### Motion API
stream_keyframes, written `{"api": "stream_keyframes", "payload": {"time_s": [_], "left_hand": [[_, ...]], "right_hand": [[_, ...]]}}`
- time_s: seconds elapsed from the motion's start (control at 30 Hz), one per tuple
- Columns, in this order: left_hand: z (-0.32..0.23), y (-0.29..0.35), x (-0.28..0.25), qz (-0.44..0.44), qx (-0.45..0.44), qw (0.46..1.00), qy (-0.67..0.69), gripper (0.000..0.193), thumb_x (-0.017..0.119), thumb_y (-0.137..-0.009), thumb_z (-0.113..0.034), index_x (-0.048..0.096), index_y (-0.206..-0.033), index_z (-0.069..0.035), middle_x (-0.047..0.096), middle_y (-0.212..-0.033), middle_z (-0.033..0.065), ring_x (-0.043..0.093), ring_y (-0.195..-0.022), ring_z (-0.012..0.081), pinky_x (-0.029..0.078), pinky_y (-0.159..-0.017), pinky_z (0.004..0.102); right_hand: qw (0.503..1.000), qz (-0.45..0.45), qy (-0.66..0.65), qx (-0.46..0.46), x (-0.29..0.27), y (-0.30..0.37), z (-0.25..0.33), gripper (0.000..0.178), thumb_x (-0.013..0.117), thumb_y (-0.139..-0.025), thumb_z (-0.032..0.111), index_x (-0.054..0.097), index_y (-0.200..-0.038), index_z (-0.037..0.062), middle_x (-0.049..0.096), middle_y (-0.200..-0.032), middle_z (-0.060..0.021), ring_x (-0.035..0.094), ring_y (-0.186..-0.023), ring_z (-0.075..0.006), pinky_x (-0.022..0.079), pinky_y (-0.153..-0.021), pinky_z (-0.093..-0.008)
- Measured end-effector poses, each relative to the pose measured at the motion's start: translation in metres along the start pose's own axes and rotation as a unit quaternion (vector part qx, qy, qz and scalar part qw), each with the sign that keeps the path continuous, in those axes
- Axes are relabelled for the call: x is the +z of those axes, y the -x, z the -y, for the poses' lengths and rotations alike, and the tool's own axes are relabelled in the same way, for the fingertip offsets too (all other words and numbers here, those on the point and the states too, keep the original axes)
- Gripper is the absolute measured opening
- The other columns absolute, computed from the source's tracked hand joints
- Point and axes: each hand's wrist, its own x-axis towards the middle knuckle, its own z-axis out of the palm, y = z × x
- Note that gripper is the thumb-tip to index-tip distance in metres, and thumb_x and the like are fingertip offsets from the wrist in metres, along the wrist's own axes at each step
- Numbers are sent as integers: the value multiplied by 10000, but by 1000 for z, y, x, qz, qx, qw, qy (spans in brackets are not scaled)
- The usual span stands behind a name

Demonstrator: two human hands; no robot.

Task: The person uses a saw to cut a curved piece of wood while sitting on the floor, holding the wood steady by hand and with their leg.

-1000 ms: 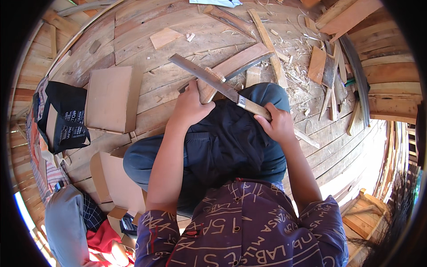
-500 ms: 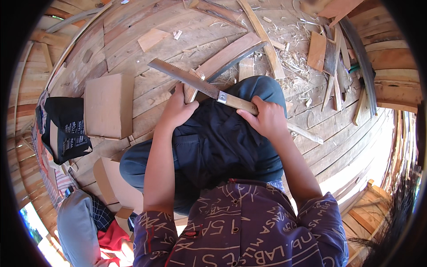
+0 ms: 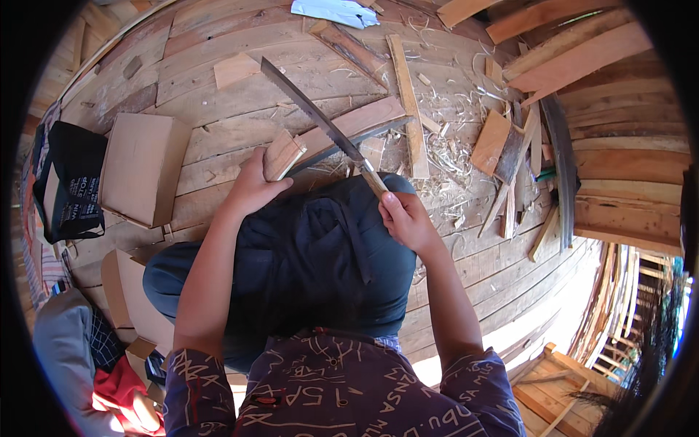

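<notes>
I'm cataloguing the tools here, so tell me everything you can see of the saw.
The saw has a long, dark, metal-looking blade with a toothed edge, and a light-brown handle that looks wooden. The right hand grips the handle's end. The blade slants forward and left, apart from the block in the left hand.

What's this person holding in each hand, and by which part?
The right hand grips a saw by its wooden handle; the left hand holds a short wooden block around its lower end, nearer the person.
</notes>
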Motion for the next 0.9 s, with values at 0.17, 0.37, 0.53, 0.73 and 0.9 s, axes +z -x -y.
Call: {"api": "stream_keyframes", "payload": {"time_s": [0.17,0.37,0.53,0.73,0.9], "left_hand": [[2,-26,17,-63,-63,977,-196,798,792,-730,-482,470,-1294,-18,546,-1266,193,493,-1233,346,354,-1042,479],[15,-35,33,-73,-78,972,-210,851,788,-729,-482,443,-1352,-17,490,-1313,189,461,-1260,357,335,-1055,490],[17,-40,39,-63,-71,972,-213,832,817,-694,-458,484,-1317,-18,500,-1285,167,460,-1248,338,339,-1048,487],[18,-45,41,-31,-87,970,-226,813,839,-670,-424,510,-1295,-20,490,-1310,136,444,-1260,298,339,-1061,497],[15,-44,40,-20,-77,964,-253,823,853,-653,-407,514,-1296,-20,487,-1328,132,425,-1293,288,335,-1075,501]], "right_hand": [[998,0,-49,43,-2,0,1,588,347,-1035,530,508,-789,21,458,-524,-48,479,-403,-143,421,-370,-288],[997,-11,-43,60,5,-8,5,606,342,-1037,527,527,-809,-3,482,-522,-77,513,-407,-171,455,-374,-307],[994,-34,-36,99,6,-12,7,548,400,-1036,489,527,-817,3,492,-512,-83,514,-391,-173,459,-374,-311],[989,-29,-26,143,1,-18,6,438,512,-1014,406,514,-808,19,498,-501,-86,538,-392,-186,461,-365,-316],[983,-44,5,179,1,-22,8,311,614,-974,268,526,-818,14,506,-497,-81,548,-388,-191,460,-365,-321]]}}
